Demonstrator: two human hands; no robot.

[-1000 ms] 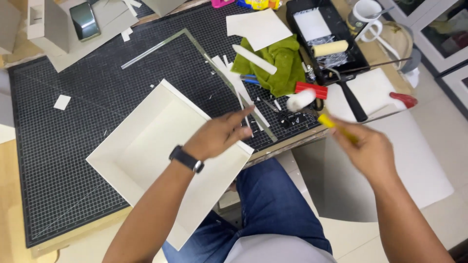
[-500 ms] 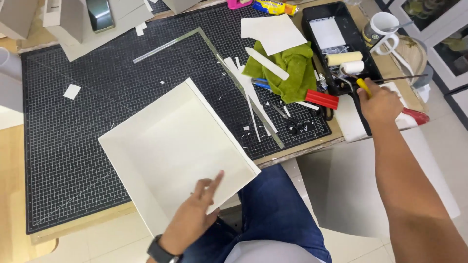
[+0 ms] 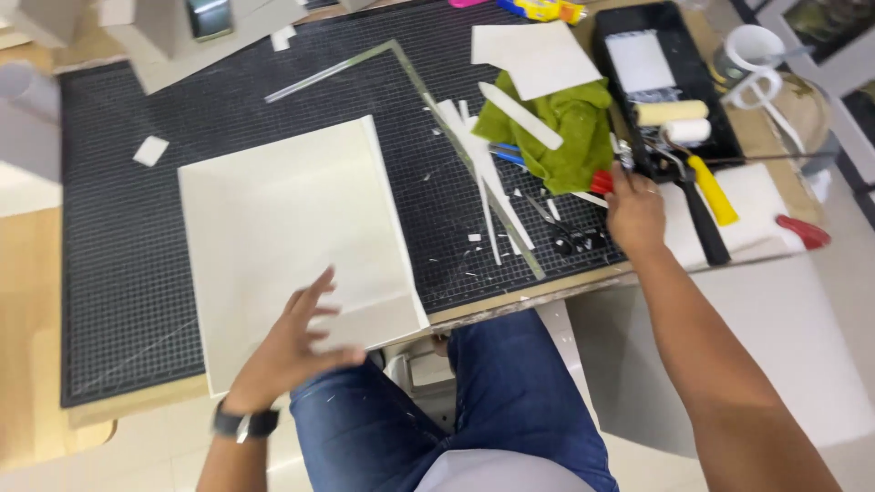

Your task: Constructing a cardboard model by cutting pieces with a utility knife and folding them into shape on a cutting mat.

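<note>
The shallow white foam-board tray (image 3: 292, 246), a big square panel with a low wall standing up along its right edge, is sitting on the black gridded cutting mat (image 3: 109, 273), with its near corner hanging just past the table's front edge. The left hand (image 3: 296, 342) rests on that near part with its fingers spread wide and flat, pressing on the board rather than gripping it.

The right hand (image 3: 633, 214) is over on the other side of the mat, down by the small paint roller with the yellow handle (image 3: 697, 159) that lies half in the black plastic paint tray (image 3: 670, 82). Fingers look loosely curled near the red-handled tool (image 3: 602, 182) beside the crumpled green cloth (image 3: 561, 137), but honestly I can't tell whether it has hold of anything, the fingertips are hidden from this angle.

As for how far along it looks: the board piece seems mostly put together, base cut and at least one side up, and the far and left edges look folded or joined too, though that's hard to make out. White offcut strips (image 3: 483, 173) and little scraps are scattered next to the long metal ruler (image 3: 474, 164), so I'd say the cutting is largely done. The roller isn't on the board, so any coating or gluing looks not yet started.
</note>
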